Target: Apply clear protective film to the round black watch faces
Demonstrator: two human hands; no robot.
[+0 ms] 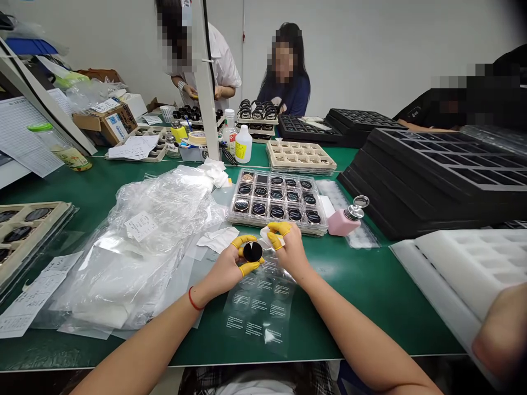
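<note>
Between the yellow-covered fingertips of my left hand is a round black watch face, held by its edge and turned up toward me. My right hand, also in yellow finger cots, pinches a small white wipe just to the right of the watch face. Under both hands lies a clear sheet of round printed films. Beyond them stands a clear plastic tray with several round black watch faces in its compartments. A pink pump bottle is to the right of that tray.
Crumpled clear plastic bags cover the left of the green table. Black foam trays are stacked at the right, with white foam trays nearer. A beige tray and bottles stand behind. Other people work across the table and at right.
</note>
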